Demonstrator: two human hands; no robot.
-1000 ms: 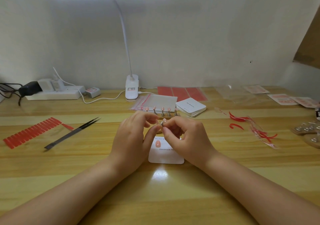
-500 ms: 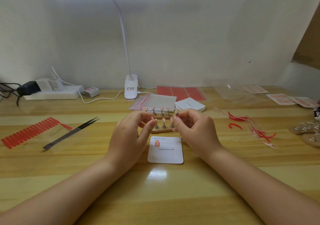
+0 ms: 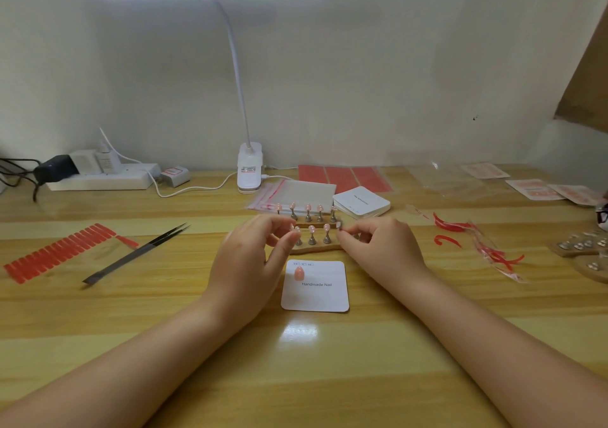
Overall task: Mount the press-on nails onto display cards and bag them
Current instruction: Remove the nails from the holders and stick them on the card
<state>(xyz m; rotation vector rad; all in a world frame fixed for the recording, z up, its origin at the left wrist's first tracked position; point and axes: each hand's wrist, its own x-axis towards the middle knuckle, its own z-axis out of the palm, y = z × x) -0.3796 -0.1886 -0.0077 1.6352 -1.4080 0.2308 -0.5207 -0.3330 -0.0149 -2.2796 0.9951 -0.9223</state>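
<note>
- My left hand (image 3: 250, 259) is up over the wooden nail stand (image 3: 316, 246), fingers curled, thumb and forefinger pinching something small and pink at the stand's left end. Looks like a nail, but it's too tiny for me to be sure.
- My right hand (image 3: 378, 250) is curled at the stand's right end, fingertips pinching a small greyish bit, probably one of the metal pegs; can't tell for certain.
- The stand is a flat, light wood strip with two rows of little metal cone pegs, most topped with a glossy pink press-on nail (image 3: 312, 229). It sits right between both grips.
- Just below the hands lies the display card (image 3: 315, 291): matte white, square with rounded corners, printed "Handmade Nail", one pink nail (image 3: 298, 273) stuck near its top left.
- Beyond the hands: clear zip bags (image 3: 306, 192) with red seal strips and a stack of white cards (image 3: 361, 201).
- Left of my left hand: slim black tweezers (image 3: 138, 253) and a red strip sheet (image 3: 56, 253) on the shiny wood-grain table (image 3: 164, 329).
- Right of my right hand: curly red peel scraps (image 3: 450, 226).
</note>
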